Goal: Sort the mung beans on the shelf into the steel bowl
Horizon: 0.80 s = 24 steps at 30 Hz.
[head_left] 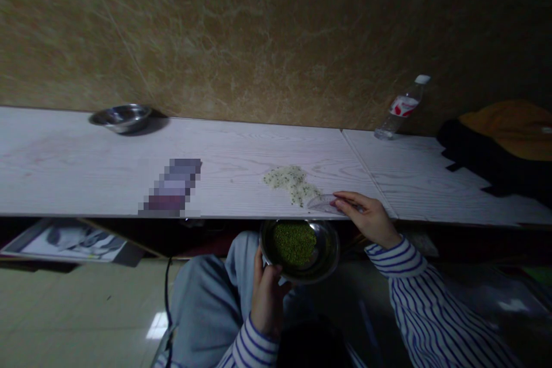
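Note:
My left hand (268,293) is closed on the rim of a metal bowl (331,250), held just below the table's front edge. Green beans (294,243), which look like mung beans, fill much of it. Between the fingertips of my right hand (366,215) is a thin clear plastic piece (322,203); its exact kind cannot be made out. That piece lies low over the tabletop, touching or close to the near end of a spread pile of white rice grains (287,177) with green beans mixed in.
A second metal bowl (123,119) stands at the back left by the wall. A blurred-out flat object (172,187) lies left of the pile. At the right are a water bottle (400,108) and a black and orange-brown cloth item (504,132). An open drawer (73,241) sits below left.

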{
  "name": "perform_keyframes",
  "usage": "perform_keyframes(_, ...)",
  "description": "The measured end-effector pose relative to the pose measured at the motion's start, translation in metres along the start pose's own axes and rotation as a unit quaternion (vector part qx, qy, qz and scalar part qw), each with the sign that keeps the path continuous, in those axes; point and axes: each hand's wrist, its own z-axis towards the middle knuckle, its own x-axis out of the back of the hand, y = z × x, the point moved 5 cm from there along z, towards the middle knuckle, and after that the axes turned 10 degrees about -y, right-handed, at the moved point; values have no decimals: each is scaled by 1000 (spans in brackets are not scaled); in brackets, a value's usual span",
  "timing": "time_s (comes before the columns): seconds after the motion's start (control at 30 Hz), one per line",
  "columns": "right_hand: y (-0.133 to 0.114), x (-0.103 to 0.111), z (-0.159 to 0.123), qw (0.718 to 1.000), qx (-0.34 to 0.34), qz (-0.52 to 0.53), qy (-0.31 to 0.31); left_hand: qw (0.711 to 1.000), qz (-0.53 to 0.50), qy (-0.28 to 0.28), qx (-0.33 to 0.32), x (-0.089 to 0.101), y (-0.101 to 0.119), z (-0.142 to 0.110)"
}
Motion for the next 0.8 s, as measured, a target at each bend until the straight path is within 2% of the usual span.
perform_keyframes(0.23, 1, -5, 2, 1000, -1, 5, -16, 1000, -5, -1, 1, -2, 1, -3)
perform_keyframes(0.43, 5, -5, 6, 1000, -15, 17, 5, 1000, -1, 4, 10, -2, 1, -3)
perform_keyframes(0.8, 1, -11, 5, 1000, -4, 18, -23, 1000, 2, 5, 1, -1, -1, -1)
